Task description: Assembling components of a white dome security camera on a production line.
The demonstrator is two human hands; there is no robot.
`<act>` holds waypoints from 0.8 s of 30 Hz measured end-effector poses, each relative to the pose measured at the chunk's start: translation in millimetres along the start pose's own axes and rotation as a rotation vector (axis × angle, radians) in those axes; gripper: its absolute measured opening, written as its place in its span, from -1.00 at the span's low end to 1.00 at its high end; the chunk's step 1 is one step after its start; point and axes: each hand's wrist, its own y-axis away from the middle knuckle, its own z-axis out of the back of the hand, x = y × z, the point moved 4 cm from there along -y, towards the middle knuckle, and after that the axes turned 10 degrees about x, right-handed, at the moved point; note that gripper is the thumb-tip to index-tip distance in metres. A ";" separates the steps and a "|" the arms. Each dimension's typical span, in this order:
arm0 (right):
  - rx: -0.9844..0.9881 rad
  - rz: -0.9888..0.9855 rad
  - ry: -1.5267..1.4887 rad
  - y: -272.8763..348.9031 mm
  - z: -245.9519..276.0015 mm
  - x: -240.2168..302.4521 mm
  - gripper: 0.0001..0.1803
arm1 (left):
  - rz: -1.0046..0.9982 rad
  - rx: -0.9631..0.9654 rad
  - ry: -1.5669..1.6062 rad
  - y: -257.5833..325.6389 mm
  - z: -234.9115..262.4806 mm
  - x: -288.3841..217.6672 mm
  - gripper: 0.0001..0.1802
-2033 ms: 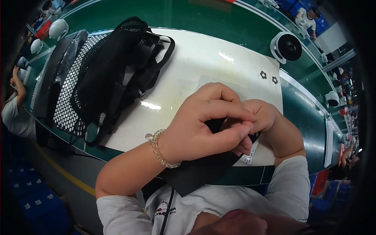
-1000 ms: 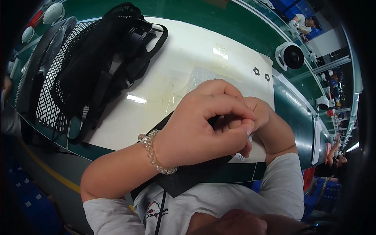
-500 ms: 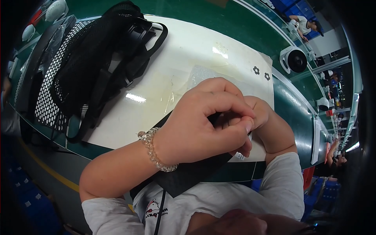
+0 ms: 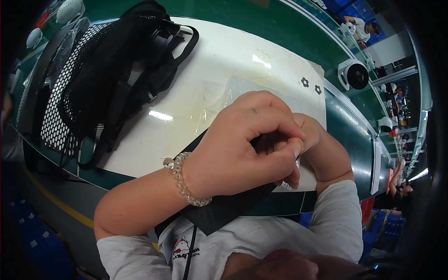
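Note:
My left hand (image 4: 242, 144), with a clear beaded bracelet (image 4: 179, 179) at its wrist, reaches across the middle of the view. Its thumb and forefinger are pinched together; whatever is between the tips is too small or hidden to name. Right behind it is my right hand (image 4: 308, 133), its fingers curled in against the left fingertips and mostly covered. Under both hands lies a flat black piece of material (image 4: 210, 214), hanging over the table's front edge toward my lap. A small white label (image 4: 286, 185) shows just below the left fingers.
A black mesh bag with straps (image 4: 116, 79) lies at the left on a white sheet (image 4: 219, 46) over the green table (image 4: 205, 11). A clear plastic piece (image 4: 235, 88) rests beyond my hands. A small round fan (image 4: 354, 75) stands at the right. Other people sit farther off.
My hands keep the same pinch in nearly the same place. The fan's head at the right has turned slightly.

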 end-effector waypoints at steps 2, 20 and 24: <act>-0.084 -0.100 -0.025 -9.5 -8.1 19.0 -0.51 | 0.010 -0.009 0.038 -0.3 -0.5 2.0 -0.87; -0.021 -0.108 0.004 -5.7 -6.9 15.7 -0.51 | 0.130 -0.006 0.343 -0.5 -6.6 9.9 -0.86; -0.122 -0.209 0.001 -12.8 -9.6 21.8 -0.50 | 0.085 -0.066 0.286 0.3 -5.2 10.9 -0.88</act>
